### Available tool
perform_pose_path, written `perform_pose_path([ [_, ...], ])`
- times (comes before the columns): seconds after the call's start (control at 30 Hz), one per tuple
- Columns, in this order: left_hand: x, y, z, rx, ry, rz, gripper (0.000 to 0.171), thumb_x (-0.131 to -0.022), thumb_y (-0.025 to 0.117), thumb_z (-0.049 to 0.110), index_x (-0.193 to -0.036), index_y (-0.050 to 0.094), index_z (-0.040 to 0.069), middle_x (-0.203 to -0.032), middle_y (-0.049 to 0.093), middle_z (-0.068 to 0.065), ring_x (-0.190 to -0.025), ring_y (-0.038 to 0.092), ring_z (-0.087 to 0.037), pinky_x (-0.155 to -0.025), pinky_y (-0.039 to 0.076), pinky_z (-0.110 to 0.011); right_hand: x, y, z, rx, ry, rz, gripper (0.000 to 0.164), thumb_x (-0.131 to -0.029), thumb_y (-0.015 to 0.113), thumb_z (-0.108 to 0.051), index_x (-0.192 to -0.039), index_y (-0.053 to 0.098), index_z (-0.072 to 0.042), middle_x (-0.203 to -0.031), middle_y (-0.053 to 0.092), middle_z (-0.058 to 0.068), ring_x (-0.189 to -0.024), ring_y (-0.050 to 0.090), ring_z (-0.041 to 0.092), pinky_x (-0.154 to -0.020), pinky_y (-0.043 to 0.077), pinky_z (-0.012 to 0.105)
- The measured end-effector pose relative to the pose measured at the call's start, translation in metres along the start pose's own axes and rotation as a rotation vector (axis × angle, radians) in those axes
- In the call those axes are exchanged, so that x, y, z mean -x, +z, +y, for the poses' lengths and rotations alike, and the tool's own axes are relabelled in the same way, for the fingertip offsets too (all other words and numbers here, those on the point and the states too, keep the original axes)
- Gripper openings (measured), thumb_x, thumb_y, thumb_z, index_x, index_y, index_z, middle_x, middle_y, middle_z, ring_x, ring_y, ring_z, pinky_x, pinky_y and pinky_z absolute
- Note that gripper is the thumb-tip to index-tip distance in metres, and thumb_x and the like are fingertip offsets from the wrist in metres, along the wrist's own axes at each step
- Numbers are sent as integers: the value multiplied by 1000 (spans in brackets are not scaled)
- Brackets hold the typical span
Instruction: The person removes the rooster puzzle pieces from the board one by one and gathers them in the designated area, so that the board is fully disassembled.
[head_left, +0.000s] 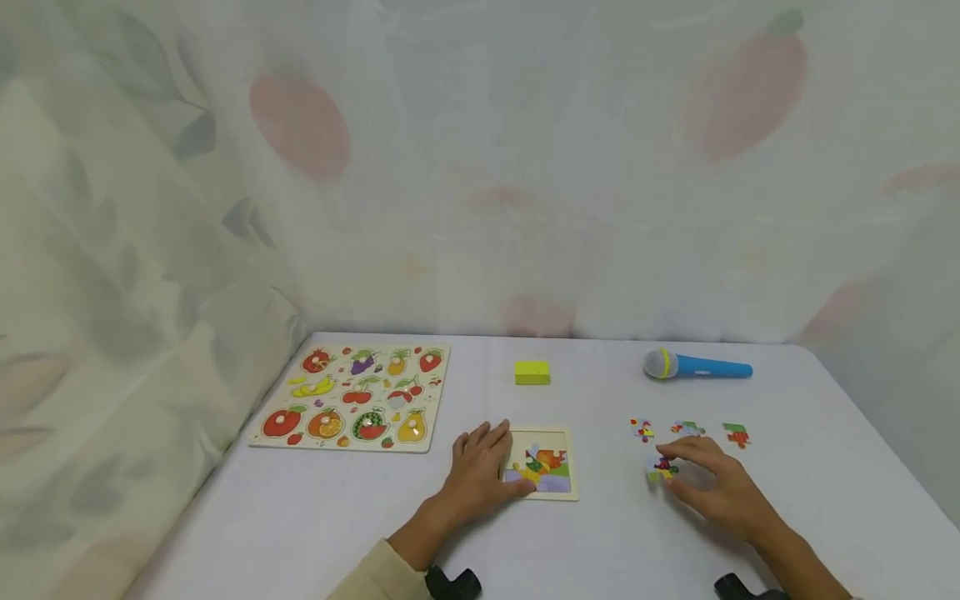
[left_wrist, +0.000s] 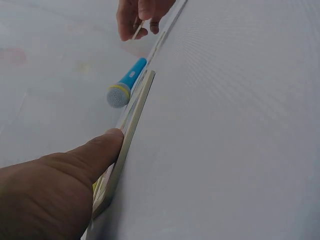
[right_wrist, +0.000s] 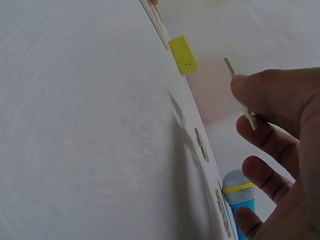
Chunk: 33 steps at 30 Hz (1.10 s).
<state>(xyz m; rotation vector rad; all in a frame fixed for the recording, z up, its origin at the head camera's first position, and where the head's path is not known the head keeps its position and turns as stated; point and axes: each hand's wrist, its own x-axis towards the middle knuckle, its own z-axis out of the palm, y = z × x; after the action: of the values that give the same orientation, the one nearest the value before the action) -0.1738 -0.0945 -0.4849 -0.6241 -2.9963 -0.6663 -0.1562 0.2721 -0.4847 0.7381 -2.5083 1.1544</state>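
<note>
My right hand point(head_left: 716, 487) pinches a small jigsaw puzzle piece point(head_left: 663, 468) between thumb and fingers. In the right wrist view that thin piece point(right_wrist: 248, 117) is seen edge-on, held up above the tabletop. My left hand point(head_left: 480, 475) rests at the left side of a small wooden puzzle tray point(head_left: 573, 467), its thumb pressing on the front rim. Inside the tray, joined pieces point(head_left: 546, 475) form part of a colourful picture, while the upper part shows bare wood. Three loose pieces lie beyond my right hand: one at left point(head_left: 642, 429), one in the middle point(head_left: 687, 428), one at right point(head_left: 737, 435).
A fruit peg board point(head_left: 352, 400) lies at the left of the white table point(head_left: 600, 542). Behind the tray stands a yellow block point(head_left: 532, 373). A blue toy microphone point(head_left: 705, 367) lies at the back right. Patterned curtain point(head_left: 480, 167) hangs along the back and sides.
</note>
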Motion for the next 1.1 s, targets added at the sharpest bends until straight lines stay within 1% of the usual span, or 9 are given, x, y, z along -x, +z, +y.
perform_pose_path([
  [0.07, 0, 0, 0, 2, 0, -3, 88, -79, 69, 59, -142, 47, 1, -150, 38, -8, -137, 27, -35, -103, 17, -60, 1, 2, 2, 10, 1, -5, 45, -75, 82, -5, -117, 68, -8, -114, 63, -2, -108, 49, 6, -89, 32, 10],
  [0.23, 1, 1, -2, 3, 0, 4, 88, -79, 69, 59, -142, 47, 1, -150, 38, -8, -137, 27, -35, -103, 16, -60, 0, 2, 1, -6, -27, -10, 44, -74, 82, -3, -116, 68, -7, -113, 63, -2, -108, 49, 6, -92, 30, 10],
  [0.37, 1, 2, -2, 12, 7, 8, 87, -79, 69, 59, -141, 47, 2, -150, 38, -8, -137, 27, -35, -103, 16, -61, 1, 3, 2, 13, 2, -22, 42, -76, 82, -7, -116, 69, -10, -113, 63, -4, -109, 48, 6, -92, 28, 10],
  [0.53, 1, 2, -3, 9, 11, 7, 87, -80, 69, 59, -141, 47, 2, -150, 38, -8, -137, 27, -35, -103, 16, -61, 2, 5, 3, 56, 39, -42, 41, -77, 82, -12, -116, 69, -14, -113, 63, -9, -107, 50, 8, -91, 29, 12],
  [0.77, 0, 2, -2, -1, 10, 5, 87, -80, 69, 59, -141, 47, 2, -150, 37, -8, -137, 27, -35, -103, 16, -61, 1, 7, 7, 90, -4, -47, 41, -77, 82, -12, -116, 69, -12, -111, 65, -8, -104, 52, 10, -90, 31, 12],
  [0.9, 0, 2, -2, -3, 9, 4, 86, -80, 68, 59, -142, 47, 3, -151, 37, -8, -137, 27, -34, -104, 16, -61, 1, 6, 7, 101, 5, -58, 44, -76, 83, -12, -117, 69, -11, -112, 65, -8, -105, 53, 11, -91, 32, 12],
  [1.03, -1, 2, -2, -3, 7, 5, 87, -80, 68, 59, -142, 47, 3, -151, 37, -8, -137, 27, -34, -104, 16, -61, 2, 3, 1, 136, 46, -43, 43, -76, 83, -15, -117, 69, -13, -113, 63, -8, -106, 52, 10, -89, 34, 15],
  [1.1, -1, 2, -3, 0, 7, 7, 87, -79, 69, 59, -141, 47, 2, -150, 37, -8, -137, 27, -35, -104, 16, -61, 1, 1, -2, 140, 42, -20, 44, -75, 83, -13, -116, 69, -12, -113, 62, -7, -106, 51, 9, -88, 34, 14],
])
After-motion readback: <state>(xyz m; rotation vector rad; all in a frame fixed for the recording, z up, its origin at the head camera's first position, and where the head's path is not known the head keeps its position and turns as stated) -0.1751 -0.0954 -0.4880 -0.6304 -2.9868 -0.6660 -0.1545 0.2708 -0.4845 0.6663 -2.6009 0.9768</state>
